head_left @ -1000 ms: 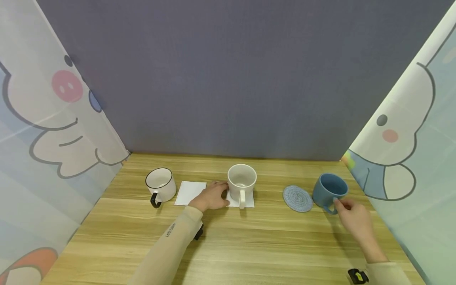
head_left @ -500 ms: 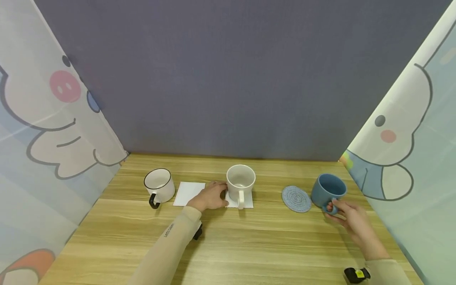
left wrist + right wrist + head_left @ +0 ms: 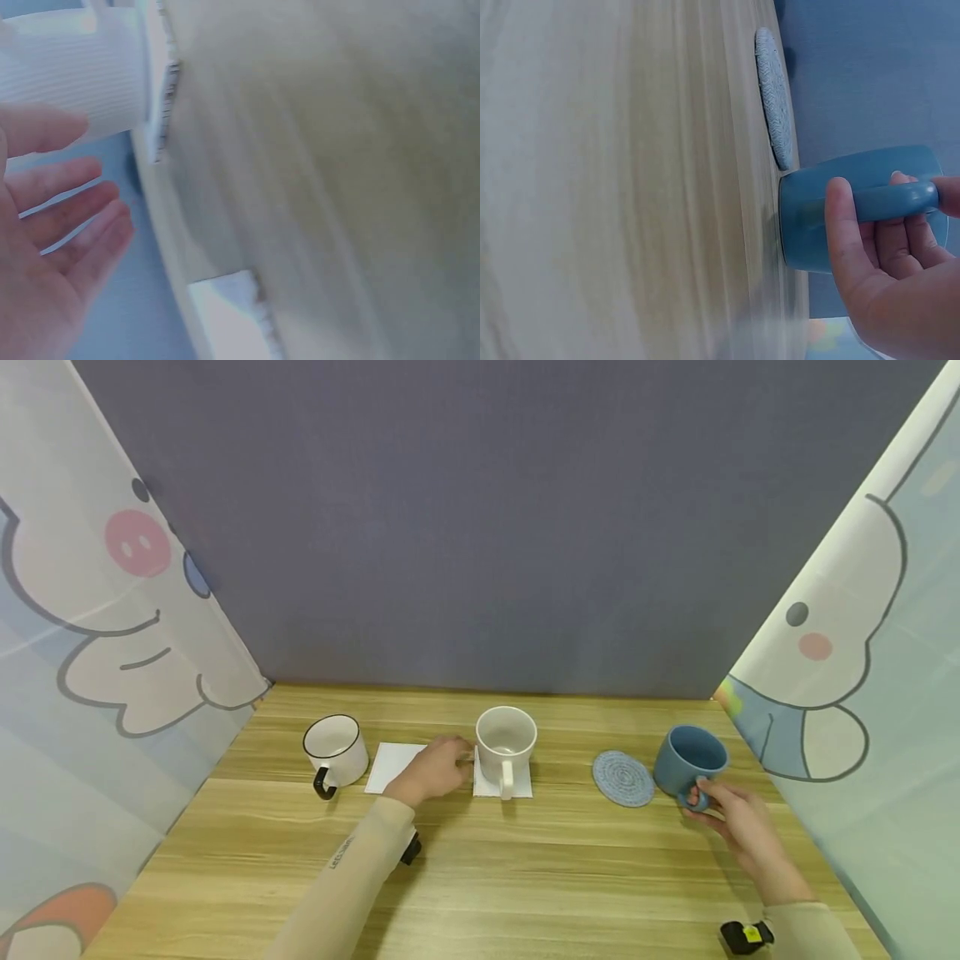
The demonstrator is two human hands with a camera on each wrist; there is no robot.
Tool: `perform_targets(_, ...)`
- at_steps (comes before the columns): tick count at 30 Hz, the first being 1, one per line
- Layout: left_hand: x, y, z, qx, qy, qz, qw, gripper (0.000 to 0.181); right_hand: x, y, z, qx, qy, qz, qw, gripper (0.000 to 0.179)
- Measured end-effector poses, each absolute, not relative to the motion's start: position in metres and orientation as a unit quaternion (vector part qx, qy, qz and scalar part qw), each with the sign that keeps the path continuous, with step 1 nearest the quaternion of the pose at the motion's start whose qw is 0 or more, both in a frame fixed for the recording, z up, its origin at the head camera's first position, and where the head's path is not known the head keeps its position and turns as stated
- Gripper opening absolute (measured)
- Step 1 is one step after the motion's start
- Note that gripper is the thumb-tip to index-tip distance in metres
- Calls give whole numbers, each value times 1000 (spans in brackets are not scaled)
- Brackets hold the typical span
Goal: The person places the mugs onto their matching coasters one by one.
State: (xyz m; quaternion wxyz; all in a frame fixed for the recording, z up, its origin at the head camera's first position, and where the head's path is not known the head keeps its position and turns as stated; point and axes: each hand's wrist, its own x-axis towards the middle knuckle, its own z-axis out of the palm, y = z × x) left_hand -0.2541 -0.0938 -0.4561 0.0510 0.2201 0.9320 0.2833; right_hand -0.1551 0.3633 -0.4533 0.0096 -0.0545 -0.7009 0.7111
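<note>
Head view shows me, from left, a black-rimmed mug (image 3: 337, 750), a square coaster (image 3: 386, 764), then the left hand (image 3: 431, 770), fingers loosely extended, holding nothing, just left of a cream mug (image 3: 506, 737) upright on a second coaster (image 3: 483, 788). Mugs sit handle-near, I judge for easy reach. Rightward, past a round coaster (image 3: 622, 778), the right hand (image 3: 738, 831) curls its fingers round the handle (image 3: 900, 201) of the blue mug (image 3: 678, 764), presumably for control; plain and smooth, it stands upright on the bench (image 3: 540, 877).

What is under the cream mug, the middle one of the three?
A white square coaster lies under the cream mug, its front corners showing. The patch directly beneath the mug is covered and cannot be seen.
</note>
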Motion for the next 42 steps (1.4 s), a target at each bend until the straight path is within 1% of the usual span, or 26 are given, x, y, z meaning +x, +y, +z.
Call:
perform_targets(6,-247,-93,-436,201,933,298,-21,32,-155,363,-454,-66,-700,711,11,31)
perform_targets(11,-244,-87,-425,204,925,307,-97,26,-156,364,-454,-73,-697,713,9,29)
perform_targets(14,-242,-82,-418,209,917,311,-134,23,-157,364,-454,-76,-698,712,6,28)
perform_targets(21,-236,-67,-400,232,902,313,-184,25,-157,363,-451,-75,-698,712,6,28)
perform_targets(26,-234,-56,-390,251,892,303,-225,22,-157,361,-450,-75,-708,703,8,30)
perform_targets(30,-232,-49,-385,269,884,298,-239,22,-157,362,-450,-73,-724,686,7,34)
perform_targets(37,-228,-38,-379,289,885,284,-231,26,-159,363,-452,-77,-735,674,10,34)
perform_targets(42,-226,-27,-378,309,880,274,-233,24,-158,364,-453,-80,-740,668,6,34)
